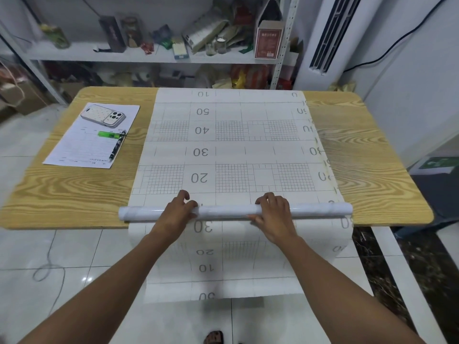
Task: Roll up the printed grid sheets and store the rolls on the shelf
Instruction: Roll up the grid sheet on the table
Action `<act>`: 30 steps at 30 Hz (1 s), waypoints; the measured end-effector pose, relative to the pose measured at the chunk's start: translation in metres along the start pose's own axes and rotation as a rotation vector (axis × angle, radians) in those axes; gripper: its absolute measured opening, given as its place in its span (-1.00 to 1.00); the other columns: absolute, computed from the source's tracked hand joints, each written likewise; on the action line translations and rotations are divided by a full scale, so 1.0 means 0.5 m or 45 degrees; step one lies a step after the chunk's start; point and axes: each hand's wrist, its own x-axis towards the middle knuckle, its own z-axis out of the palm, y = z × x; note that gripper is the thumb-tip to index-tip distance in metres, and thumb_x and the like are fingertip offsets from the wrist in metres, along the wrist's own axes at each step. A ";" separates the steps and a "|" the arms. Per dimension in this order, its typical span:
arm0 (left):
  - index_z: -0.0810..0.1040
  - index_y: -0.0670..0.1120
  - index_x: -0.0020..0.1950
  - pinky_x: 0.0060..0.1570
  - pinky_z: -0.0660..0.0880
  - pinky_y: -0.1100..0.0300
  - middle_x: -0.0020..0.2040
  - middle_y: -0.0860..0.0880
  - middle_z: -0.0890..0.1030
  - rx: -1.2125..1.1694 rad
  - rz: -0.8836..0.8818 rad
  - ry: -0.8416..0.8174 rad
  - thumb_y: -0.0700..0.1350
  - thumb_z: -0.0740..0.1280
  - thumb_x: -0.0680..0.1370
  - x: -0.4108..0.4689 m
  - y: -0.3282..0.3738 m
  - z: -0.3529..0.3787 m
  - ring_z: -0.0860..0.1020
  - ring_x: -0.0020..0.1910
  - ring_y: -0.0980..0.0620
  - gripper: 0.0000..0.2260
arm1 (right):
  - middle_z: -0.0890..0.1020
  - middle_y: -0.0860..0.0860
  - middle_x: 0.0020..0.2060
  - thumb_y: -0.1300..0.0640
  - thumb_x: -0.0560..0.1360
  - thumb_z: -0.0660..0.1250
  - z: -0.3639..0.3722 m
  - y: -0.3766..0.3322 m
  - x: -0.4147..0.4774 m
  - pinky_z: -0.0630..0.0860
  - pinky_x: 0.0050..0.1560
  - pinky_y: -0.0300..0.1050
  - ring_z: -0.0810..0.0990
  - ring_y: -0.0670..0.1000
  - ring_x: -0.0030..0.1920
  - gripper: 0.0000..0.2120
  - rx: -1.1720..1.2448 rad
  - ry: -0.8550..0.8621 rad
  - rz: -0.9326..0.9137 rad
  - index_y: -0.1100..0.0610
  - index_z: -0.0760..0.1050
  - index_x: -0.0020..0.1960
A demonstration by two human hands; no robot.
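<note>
Sheet end (223, 269) hanging off near table edge; left hand (177, 214) and right hand (273, 217) both wrapped around glossy roll (236, 211) at wooden table (62, 189) front; printed grid sheet (223, 135) flat beyond; cluttered shelf (124, 55) behind.

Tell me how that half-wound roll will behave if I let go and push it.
The roll is round and glossy, so it would probably roll and feel slick. Its loose tail droops over the table edge, suggesting floppy sheet that may drag or unwind it.

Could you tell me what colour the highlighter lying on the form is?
Bright green highlighter, seen in the head view.
</note>
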 end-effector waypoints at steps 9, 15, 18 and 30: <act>0.54 -0.22 0.11 -0.18 0.42 0.00 -0.12 -0.20 0.60 0.124 0.102 0.018 -0.25 0.44 0.40 0.012 -0.017 0.003 0.51 -0.13 -0.24 -0.70 | 0.49 0.13 0.03 -0.15 0.34 0.44 0.002 0.000 -0.001 0.34 0.10 0.02 0.44 0.16 0.00 -0.50 0.027 -0.004 -0.005 0.17 0.51 0.13; 0.42 -0.12 0.28 -0.13 0.26 0.10 -0.01 -0.14 0.58 0.147 0.049 -0.010 -0.21 0.29 0.52 0.014 -0.018 -0.002 0.44 -0.01 -0.15 -0.67 | 0.47 0.07 0.07 -0.09 0.36 0.45 -0.002 0.000 0.002 0.30 0.17 -0.04 0.43 0.11 0.05 -0.45 0.087 -0.053 -0.002 0.13 0.40 0.24; 0.42 -0.10 0.27 -0.18 0.23 0.13 -0.02 -0.13 0.59 0.108 0.045 -0.004 -0.21 0.30 0.52 0.016 -0.030 0.004 0.44 -0.03 -0.14 -0.68 | 0.46 0.06 0.05 -0.09 0.39 0.42 -0.004 0.001 0.005 0.29 0.13 -0.06 0.41 0.09 0.03 -0.54 0.078 -0.080 -0.013 0.13 0.41 0.16; 0.43 -0.07 0.27 -0.08 0.46 0.04 0.13 -0.16 0.42 -0.040 0.010 -0.042 0.02 0.49 0.35 0.003 -0.030 0.007 0.50 -0.09 -0.16 -0.46 | 0.42 0.03 0.13 -0.15 0.51 0.24 -0.006 0.001 0.005 0.28 0.14 -0.08 0.33 0.08 0.08 -0.60 0.055 -0.134 -0.030 0.10 0.44 0.21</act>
